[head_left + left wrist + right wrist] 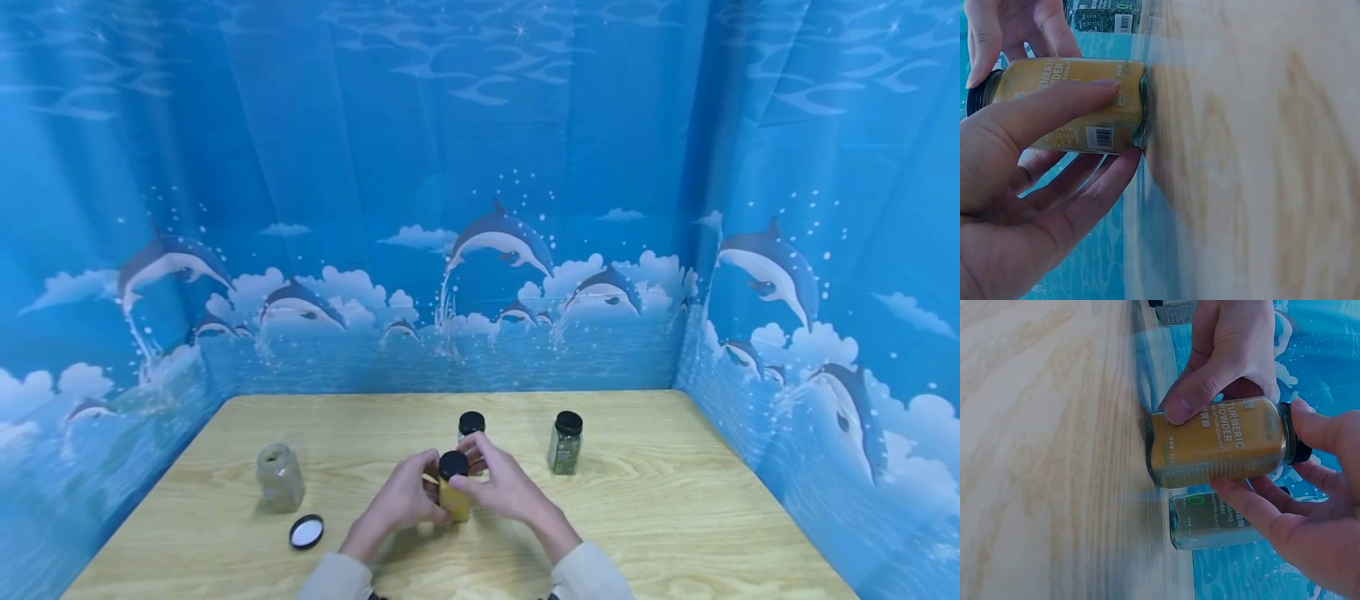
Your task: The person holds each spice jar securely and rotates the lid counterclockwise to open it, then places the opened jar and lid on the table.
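Both my hands are on a glass jar of turmeric powder [454,502], yellow, upright, with a black lid [453,464]. My left hand [406,497] grips the lower body, thumb across one side and fingers on the other, plain in the left wrist view. At the lid, my right hand [506,486] has its thumb on one side and fingers on the other; one fingertip touches the jar body in the right wrist view. The base is at the tabletop or just above it; I cannot tell which. Close behind stands a black-lidded jar [1200,519] labelled as a powder.
To the left stands a lidless, cloudy glass jar [281,482]. A black lid [307,532] with a white inside lies near it, inside up. A jar of green contents [565,450] stands at the right. Dolphin-print curtains [450,350] border the wooden table [675,517].
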Demonstrator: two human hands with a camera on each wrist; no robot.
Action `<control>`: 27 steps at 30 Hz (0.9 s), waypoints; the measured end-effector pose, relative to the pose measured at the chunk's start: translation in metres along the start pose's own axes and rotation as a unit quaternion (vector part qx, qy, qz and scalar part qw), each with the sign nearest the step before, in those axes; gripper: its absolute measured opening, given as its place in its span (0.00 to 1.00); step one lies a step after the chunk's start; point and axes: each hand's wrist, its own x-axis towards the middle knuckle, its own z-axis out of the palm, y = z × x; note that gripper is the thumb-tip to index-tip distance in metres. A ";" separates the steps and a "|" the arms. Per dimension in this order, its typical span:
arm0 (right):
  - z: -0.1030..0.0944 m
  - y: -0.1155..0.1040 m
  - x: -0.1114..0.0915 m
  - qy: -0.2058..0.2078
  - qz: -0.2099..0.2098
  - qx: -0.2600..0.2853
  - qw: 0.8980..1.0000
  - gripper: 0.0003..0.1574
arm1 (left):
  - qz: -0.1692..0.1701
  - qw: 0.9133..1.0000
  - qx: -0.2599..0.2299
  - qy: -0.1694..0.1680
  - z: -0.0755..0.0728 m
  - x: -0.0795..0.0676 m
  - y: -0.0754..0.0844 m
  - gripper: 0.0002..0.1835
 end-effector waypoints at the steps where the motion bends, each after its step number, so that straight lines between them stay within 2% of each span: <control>1: -0.001 0.000 0.000 -0.003 -0.003 -0.001 1.000 0.24 | 0.001 1.000 0.001 0.000 0.000 0.000 0.000 0.30; 11: -0.007 0.002 -0.002 -0.038 -0.022 -0.003 0.999 0.29 | 0.002 1.000 0.014 -0.002 0.001 0.001 -0.001 0.33; 18: -0.001 0.001 0.000 -0.005 -0.005 -0.004 1.000 0.32 | 0.000 1.000 0.017 0.001 0.001 0.001 -0.001 0.34; 22: 0.002 -0.001 0.000 0.012 -0.001 0.009 1.000 0.31 | 0.001 1.000 0.020 0.002 0.001 0.000 0.000 0.33; 27: 0.001 -0.002 0.000 0.010 -0.013 -0.014 1.000 0.26 | 0.001 1.000 0.019 0.002 0.001 0.000 0.001 0.33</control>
